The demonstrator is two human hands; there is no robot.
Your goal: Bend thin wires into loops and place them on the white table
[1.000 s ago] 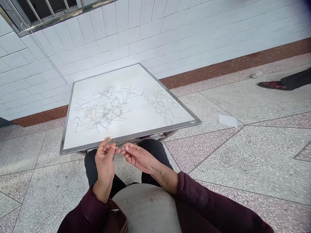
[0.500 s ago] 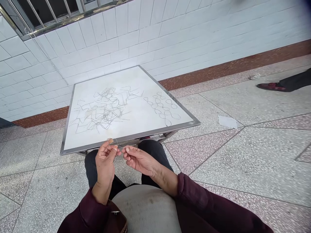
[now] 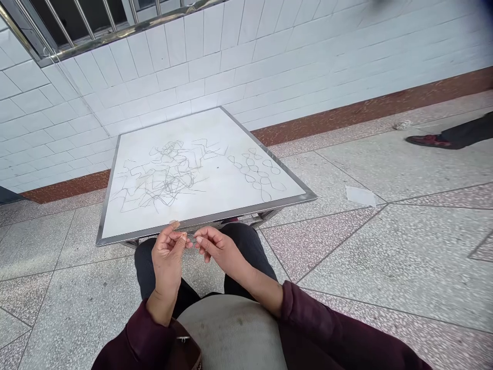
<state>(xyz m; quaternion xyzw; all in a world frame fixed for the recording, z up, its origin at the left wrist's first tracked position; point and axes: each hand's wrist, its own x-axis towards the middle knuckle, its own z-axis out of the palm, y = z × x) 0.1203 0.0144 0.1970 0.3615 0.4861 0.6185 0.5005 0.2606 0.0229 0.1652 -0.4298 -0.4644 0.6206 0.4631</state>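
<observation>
My left hand (image 3: 168,252) and my right hand (image 3: 215,247) meet just in front of the near edge of a low white table (image 3: 215,192) with a metal rim. Both pinch a short piece of thin wire (image 3: 190,237) between their fingertips. On the tabletop lies a tangled heap of zigzag bent wires (image 3: 162,174) at the left. A row of looped, chain-like wire pieces (image 3: 258,172) lies at the right.
A white tiled wall (image 3: 269,56) with a brown skirting stands behind the table. A scrap of paper (image 3: 360,196) lies on the terrazzo floor to the right. Another person's dark red shoe (image 3: 427,140) and trouser leg show at the far right.
The small wire loop above my left thumb has come down between the fingertips. My right hand has closed in on my left hand. The view has tilted slightly.
</observation>
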